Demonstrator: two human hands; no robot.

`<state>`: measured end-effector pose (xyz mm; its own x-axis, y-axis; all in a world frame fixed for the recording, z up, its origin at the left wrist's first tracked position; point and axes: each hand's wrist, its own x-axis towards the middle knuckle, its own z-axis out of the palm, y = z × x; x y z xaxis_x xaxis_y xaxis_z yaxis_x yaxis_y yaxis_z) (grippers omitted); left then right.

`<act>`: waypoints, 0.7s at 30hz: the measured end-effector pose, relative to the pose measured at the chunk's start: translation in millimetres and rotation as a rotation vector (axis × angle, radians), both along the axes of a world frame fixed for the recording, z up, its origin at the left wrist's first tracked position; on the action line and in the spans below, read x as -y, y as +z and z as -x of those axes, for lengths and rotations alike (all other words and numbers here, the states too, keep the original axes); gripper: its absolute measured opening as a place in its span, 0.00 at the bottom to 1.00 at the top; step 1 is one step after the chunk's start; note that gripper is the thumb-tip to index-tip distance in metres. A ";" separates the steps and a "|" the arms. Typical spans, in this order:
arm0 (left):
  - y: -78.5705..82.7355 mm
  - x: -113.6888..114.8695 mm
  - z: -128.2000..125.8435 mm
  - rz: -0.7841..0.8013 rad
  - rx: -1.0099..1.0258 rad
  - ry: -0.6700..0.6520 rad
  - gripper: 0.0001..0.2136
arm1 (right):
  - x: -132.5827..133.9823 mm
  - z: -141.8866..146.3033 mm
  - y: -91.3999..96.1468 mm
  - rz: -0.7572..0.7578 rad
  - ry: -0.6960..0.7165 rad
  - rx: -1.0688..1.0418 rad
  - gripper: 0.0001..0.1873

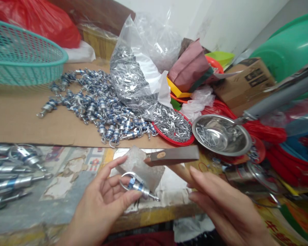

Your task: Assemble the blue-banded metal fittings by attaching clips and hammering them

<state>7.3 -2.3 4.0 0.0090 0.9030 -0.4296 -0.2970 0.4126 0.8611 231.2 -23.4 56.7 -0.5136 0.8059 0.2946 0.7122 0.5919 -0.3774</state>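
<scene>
Pinched in my left hand [109, 201] is a small silver metal fitting [138, 187] with blue bands, a white loop and an eyelet tip pointing right. It sits at the near side of a grey block [141, 167], whose far corner my left index finger seems to touch. My right hand [218, 201] is closed around the wooden handle of a hammer [174, 156]. The hammer's dark head lies sideways over the block's right part; whether they touch I cannot tell. White paper [169, 193] lies under the block.
Many similar fittings [100, 106] lie heaped on cardboard [28, 119], others [12, 181] at left. Behind are a clear bag [128, 78] of small metal pieces, a red plate [166, 138] of them and a steel bowl [220, 152]. A green basket [23, 68] stands far left.
</scene>
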 end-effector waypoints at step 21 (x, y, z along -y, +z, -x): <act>6.5 3.5 0.5 -0.041 -0.028 -0.011 0.34 | -8.2 5.0 -30.1 0.065 -0.078 -0.010 0.23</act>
<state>6.8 -5.8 10.5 0.0074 0.9199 -0.3920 -0.2679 0.3795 0.8856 226.2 -15.2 26.6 -0.4463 0.8606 0.2453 0.7512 0.5093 -0.4200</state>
